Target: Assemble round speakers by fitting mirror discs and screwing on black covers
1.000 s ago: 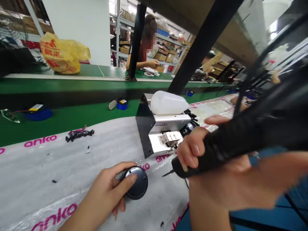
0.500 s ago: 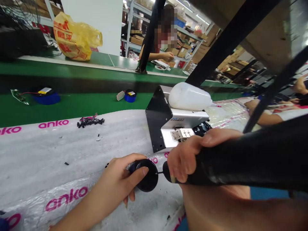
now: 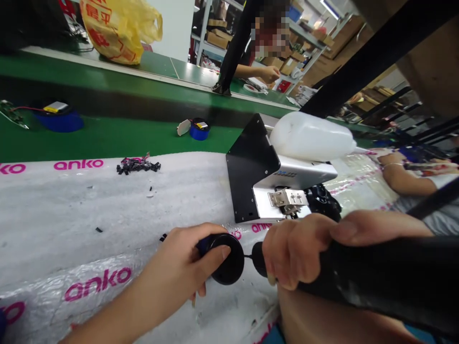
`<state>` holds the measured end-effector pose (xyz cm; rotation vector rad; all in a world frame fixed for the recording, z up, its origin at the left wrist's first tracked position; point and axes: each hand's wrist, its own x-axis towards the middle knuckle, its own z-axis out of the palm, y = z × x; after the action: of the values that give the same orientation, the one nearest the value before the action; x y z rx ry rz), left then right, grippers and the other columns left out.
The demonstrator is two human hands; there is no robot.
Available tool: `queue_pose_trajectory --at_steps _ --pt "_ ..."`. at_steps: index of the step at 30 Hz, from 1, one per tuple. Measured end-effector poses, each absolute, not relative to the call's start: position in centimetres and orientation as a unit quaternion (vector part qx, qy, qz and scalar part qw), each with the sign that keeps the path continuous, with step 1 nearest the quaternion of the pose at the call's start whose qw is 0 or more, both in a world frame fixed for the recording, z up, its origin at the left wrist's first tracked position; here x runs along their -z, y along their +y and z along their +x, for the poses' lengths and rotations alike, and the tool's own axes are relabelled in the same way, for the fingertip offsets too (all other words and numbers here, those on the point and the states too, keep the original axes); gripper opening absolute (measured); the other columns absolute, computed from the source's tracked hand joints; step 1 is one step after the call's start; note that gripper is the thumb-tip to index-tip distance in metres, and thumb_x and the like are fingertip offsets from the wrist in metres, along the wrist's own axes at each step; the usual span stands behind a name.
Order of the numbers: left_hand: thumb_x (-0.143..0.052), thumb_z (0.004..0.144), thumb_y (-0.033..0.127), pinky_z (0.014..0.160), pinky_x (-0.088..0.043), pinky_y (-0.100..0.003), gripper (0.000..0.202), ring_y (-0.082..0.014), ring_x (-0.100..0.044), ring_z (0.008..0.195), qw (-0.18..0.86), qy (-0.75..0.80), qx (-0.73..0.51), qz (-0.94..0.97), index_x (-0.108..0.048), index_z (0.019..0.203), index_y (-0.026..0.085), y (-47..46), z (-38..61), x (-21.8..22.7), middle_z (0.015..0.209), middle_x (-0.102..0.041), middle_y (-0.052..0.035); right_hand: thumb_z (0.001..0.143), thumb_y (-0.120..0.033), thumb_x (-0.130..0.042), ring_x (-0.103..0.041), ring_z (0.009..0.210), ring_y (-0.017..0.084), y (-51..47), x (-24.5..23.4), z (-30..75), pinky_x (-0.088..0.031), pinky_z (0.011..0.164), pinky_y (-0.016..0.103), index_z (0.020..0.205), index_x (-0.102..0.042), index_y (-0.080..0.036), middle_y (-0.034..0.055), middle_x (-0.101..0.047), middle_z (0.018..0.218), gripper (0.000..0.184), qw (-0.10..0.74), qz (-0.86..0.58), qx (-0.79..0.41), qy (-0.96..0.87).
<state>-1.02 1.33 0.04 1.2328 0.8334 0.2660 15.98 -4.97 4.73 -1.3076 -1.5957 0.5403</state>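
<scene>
My left hand [image 3: 195,265] is closed round a small round housing [image 3: 229,265], with a black face and some blue on its side. The thumb presses on the black face. My right hand [image 3: 301,246] grips a thick black electric screwdriver [image 3: 380,272] whose body runs off the right edge. Its thin bit [image 3: 248,256] meets the right rim of the housing; any screw there is too small to see. Behind my right hand stands a black and silver metal machine [image 3: 251,172] with a white plastic bottle [image 3: 310,136] lying on top.
White wrap printed "anko" covers the bench [image 3: 172,191], with a pile of small black pieces [image 3: 138,165]. Beyond, blue round housings [image 3: 200,130] with batteries sit on a green surface [image 3: 143,136]. A yellow bag [image 3: 122,33], black posts [image 3: 234,52] and other people's arms [image 3: 407,177] are around.
The camera view has shifted, so the bench and machine appear moved. My hands keep their grips, and the screwdriver bit stays at the rim of the housing.
</scene>
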Motion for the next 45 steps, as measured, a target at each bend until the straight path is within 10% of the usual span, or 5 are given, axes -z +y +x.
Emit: queue_pose_trajectory --at_steps 3,10,18,26,45 --pt "-0.058 0.092 0.041 0.036 -0.041 -0.013 0.021 -0.0088 -0.049 0.042 0.733 0.366 -0.133 0.558 -0.069 0.095 0.024 1.3 -1.1 0.1 0.052 -0.052 0.007 0.099 -0.056 -0.038 -0.041 0.034 0.015 -4.5 -4.7 15.2 -0.041 0.036 0.027 0.099 -0.048 -0.039 -0.005 -0.045 0.055 0.019 0.624 -0.461 -0.27 -0.57" --pt "-0.054 0.094 0.04 0.037 -0.038 -0.015 0.021 -0.0087 -0.048 0.04 0.71 0.368 -0.139 0.584 -0.069 0.098 0.025 1.2 -1.0 0.3 0.053 -0.052 0.0075 0.101 -0.039 -0.044 -0.062 0.053 0.019 -4.1 -4.3 15.2 -0.052 0.046 0.032 0.107 -0.061 -0.035 -0.0013 -0.063 0.067 0.018 0.647 -0.367 -0.357 -0.565" --pt "-0.057 0.092 0.027 0.076 -0.057 -0.032 0.021 -0.0207 -0.07 0.085 0.391 0.348 -0.332 0.785 -0.071 0.107 0.024 0.4 -1.2 1.5 0.104 -0.075 -0.0041 0.082 -0.072 -0.06 -0.053 0.044 0.015 -3.5 -6.9 15.5 -0.046 0.041 0.028 0.102 -0.067 -0.024 -0.0008 -0.062 0.061 0.053 0.767 -0.358 -0.292 -0.445" --pt "-0.088 0.063 0.034 0.108 -0.045 -0.052 0.076 -0.0359 -0.056 0.127 0.499 0.304 -0.155 0.796 -0.06 0.134 0.032 1.1 -1.4 1.6 0.138 -0.063 -0.0053 0.077 -0.077 -0.061 -0.048 0.037 0.014 0.4 -8.5 20.0 -0.038 0.033 0.023 0.091 -0.059 -0.025 -0.0059 -0.056 0.052 0.054 0.822 -0.391 -0.028 -0.413" --pt "-0.091 0.061 0.029 0.101 -0.049 -0.037 0.074 -0.0271 -0.066 0.112 0.607 0.275 -0.155 0.729 -0.066 0.13 0.028 1.5 -1.7 0.6 0.128 -0.07 -0.0005 0.078 -0.079 -0.058 -0.052 0.042 0.016 -2.2 -7.2 13.0 -0.044 0.038 0.028 0.095 -0.063 -0.027 -0.0023 -0.062 0.06 0.055 0.741 -0.38 -0.308 -0.461"
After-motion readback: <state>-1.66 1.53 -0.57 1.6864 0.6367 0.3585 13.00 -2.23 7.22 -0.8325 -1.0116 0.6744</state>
